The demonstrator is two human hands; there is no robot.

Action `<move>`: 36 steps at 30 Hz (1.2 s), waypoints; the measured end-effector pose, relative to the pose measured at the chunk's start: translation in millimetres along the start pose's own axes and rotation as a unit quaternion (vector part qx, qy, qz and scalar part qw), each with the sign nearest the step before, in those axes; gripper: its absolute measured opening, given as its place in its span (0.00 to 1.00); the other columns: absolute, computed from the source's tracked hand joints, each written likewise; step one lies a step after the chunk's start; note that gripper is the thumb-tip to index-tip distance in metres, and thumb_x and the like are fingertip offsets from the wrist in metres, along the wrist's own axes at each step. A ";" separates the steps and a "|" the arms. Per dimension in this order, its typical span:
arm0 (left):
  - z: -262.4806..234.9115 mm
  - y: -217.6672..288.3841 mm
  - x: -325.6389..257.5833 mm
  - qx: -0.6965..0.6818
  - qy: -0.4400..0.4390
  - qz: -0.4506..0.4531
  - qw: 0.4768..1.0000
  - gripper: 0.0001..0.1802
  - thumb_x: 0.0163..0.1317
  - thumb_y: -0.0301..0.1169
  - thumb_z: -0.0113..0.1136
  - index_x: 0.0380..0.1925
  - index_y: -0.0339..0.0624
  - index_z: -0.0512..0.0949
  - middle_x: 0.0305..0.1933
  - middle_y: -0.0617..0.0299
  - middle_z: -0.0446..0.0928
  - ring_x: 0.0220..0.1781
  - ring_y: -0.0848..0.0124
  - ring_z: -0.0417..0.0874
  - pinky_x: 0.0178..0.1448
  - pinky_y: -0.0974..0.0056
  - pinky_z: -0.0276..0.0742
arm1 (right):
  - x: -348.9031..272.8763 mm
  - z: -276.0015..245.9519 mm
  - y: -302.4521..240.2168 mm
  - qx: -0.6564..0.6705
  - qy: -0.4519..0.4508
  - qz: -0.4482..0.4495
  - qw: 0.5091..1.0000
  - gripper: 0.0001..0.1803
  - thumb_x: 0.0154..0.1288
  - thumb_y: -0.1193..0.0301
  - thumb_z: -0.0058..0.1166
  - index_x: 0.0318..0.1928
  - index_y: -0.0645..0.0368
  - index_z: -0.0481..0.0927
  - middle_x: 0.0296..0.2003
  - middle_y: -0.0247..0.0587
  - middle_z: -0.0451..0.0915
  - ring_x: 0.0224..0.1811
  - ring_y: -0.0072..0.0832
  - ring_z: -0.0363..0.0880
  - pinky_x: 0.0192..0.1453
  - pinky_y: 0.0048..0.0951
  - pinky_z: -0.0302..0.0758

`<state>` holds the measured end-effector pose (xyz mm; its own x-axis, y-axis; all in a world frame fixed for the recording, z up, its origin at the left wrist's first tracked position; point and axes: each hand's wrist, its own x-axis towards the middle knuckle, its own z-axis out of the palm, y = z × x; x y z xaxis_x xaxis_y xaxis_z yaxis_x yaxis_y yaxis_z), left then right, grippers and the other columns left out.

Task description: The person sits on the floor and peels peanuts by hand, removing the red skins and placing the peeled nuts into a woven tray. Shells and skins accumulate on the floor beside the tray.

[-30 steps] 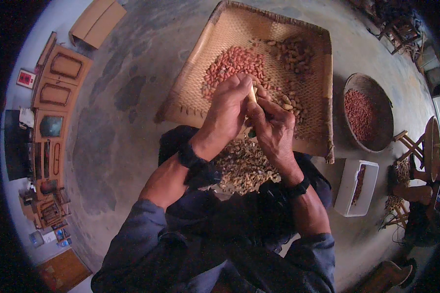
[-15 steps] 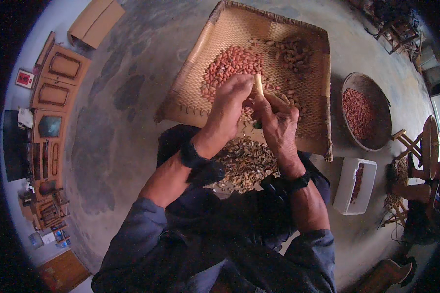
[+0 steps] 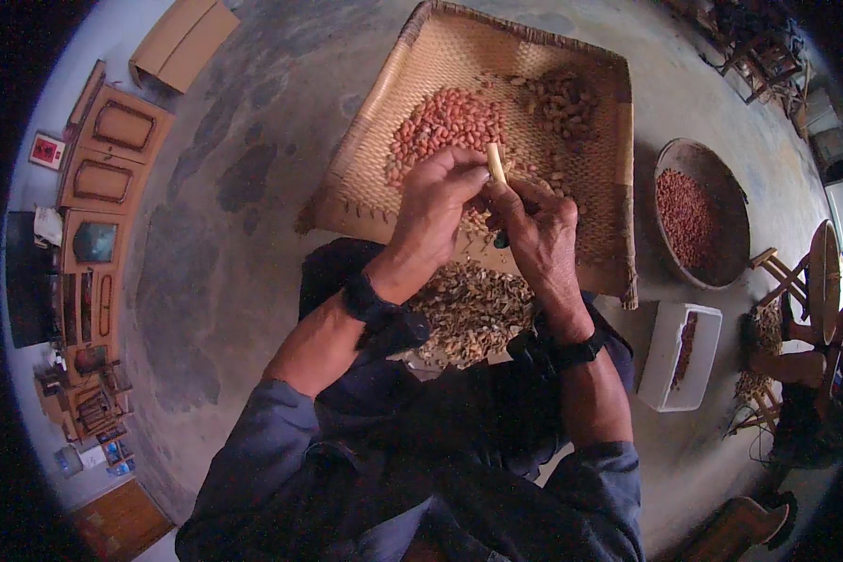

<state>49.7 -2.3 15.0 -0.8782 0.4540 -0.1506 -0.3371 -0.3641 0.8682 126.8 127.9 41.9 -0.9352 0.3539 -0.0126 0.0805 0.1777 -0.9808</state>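
Note:
My right hand [image 3: 539, 225] is closed round a short pale stick-like piece [image 3: 495, 164], perhaps bamboo, whose blunt end points up. Against it, my left hand [image 3: 440, 192] is closed with thumb and fingers pinched; what they hold is hidden. Both hands meet over the near part of a woven tray [image 3: 496, 56]. Shelled reddish peanuts [image 3: 445, 122] lie in a heap beyond my left hand. Beyond my right hand sits a smaller heap of unshelled peanuts [image 3: 564, 103]. Below my hands, between my legs, broken peanut shells [image 3: 473, 314] are piled.
To the right stand a round basket [image 3: 735, 225] of red peanuts and a white box [image 3: 660, 398] with some reddish bits inside. A wooden stool [image 3: 782, 281] and another person's leg [image 3: 787, 368] are farther right. Wooden cabinets [image 3: 112, 178] and a cardboard box [image 3: 183, 42] line the left.
My hands have shifted slightly at the pale piece, my left fingers now a little more bent against it. The heaps and tray look the same.

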 end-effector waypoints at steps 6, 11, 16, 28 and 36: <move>0.6 3.8 -4.1 0.029 -0.005 0.006 1.000 0.08 0.70 0.25 0.59 0.47 0.36 0.80 0.41 0.61 0.84 0.39 0.73 0.84 0.48 0.67 0.81 | 1.7 -5.0 7.6 -0.020 -0.018 -0.010 1.000 0.16 0.74 0.65 0.58 0.44 0.69 0.88 0.25 0.34 0.83 0.26 0.16 0.79 0.28 0.21 0.73; -1.4 1.1 1.1 0.011 0.003 -0.008 1.000 0.08 0.69 0.23 0.58 0.47 0.35 0.80 0.41 0.59 0.84 0.39 0.72 0.84 0.48 0.67 0.81 | 6.1 -0.8 6.8 -0.013 -0.010 -0.021 1.000 0.17 0.74 0.64 0.58 0.39 0.69 0.87 0.22 0.33 0.82 0.24 0.16 0.77 0.28 0.23 0.72; -8.8 3.5 8.6 0.011 0.052 0.026 0.998 0.08 0.68 0.23 0.59 0.46 0.34 0.79 0.40 0.58 0.83 0.37 0.72 0.83 0.44 0.67 0.81 | 3.3 -6.1 3.8 -0.044 -0.037 -0.002 0.998 0.20 0.72 0.62 0.60 0.33 0.69 0.86 0.20 0.34 0.80 0.23 0.17 0.76 0.28 0.25 0.72; -19.3 -8.4 20.2 -0.051 0.045 0.022 0.997 0.05 0.64 0.26 0.63 0.37 0.37 0.79 0.31 0.63 0.80 0.27 0.75 0.77 0.31 0.69 0.73 | 21.7 -4.4 122.0 -0.468 -0.054 -0.172 0.865 0.08 0.64 0.68 0.60 0.32 0.60 0.83 0.24 0.50 0.79 0.28 0.47 0.82 0.32 0.48 0.78; -22.6 -2.2 17.1 -0.057 0.024 -0.019 0.998 0.04 0.65 0.27 0.62 0.35 0.38 0.79 0.31 0.62 0.80 0.26 0.76 0.77 0.30 0.70 0.71 | 9.2 7.0 88.3 -0.516 -0.056 -0.137 0.843 0.15 0.60 0.62 0.62 0.33 0.63 0.82 0.32 0.57 0.84 0.39 0.53 0.85 0.42 0.54 0.78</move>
<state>27.8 -12.1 -0.2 -0.8781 0.4308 -0.2082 -0.4055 -0.4391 0.8017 122.9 140.5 -46.2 -0.9896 0.0911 0.1110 0.0598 0.9643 -0.2580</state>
